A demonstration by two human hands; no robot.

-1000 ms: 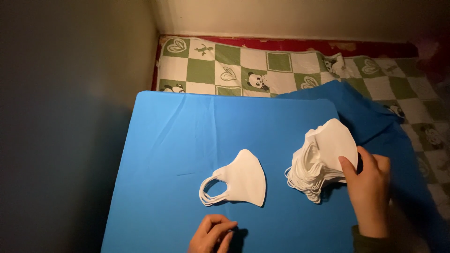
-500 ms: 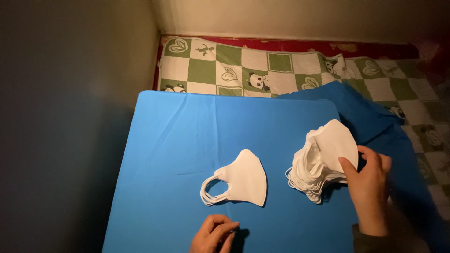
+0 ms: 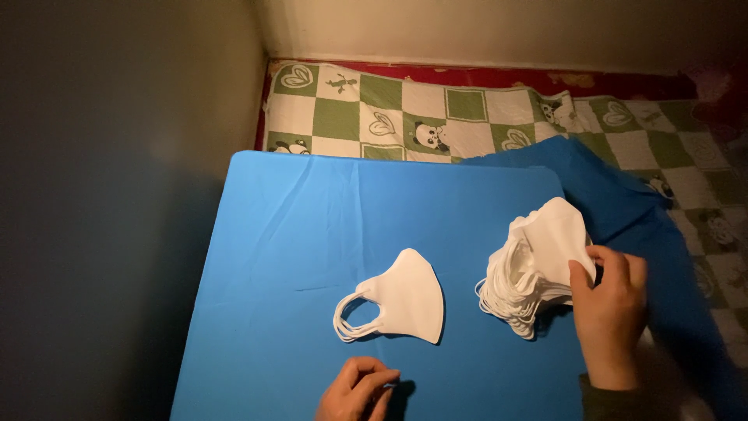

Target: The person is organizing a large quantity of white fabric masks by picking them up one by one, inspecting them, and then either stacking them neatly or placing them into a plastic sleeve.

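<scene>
White masks occupy a bench covered by a blue cloth. One mask lies flat and alone near the middle of the bench, somewhat toward the near edge, its ear loops pointing toward the left edge. A stack of like masks sits by the right edge, well apart from the single mask, loops trailing at its lower left.

Right hand rests on the right side of the stack. Its thumb and fingers are closed in a pinch on the edge of the top mask, which stands slightly lifted above the rest.

Left hand lies at the near edge, just below the single mask and not touching it. Its fingers are loosely curled and hold nothing.

Blue cloth spills off the right edge in folds. Beyond the far edge lies a green-and-white checked quilt with animal and heart prints, edged by red fabric against the wall.
</scene>
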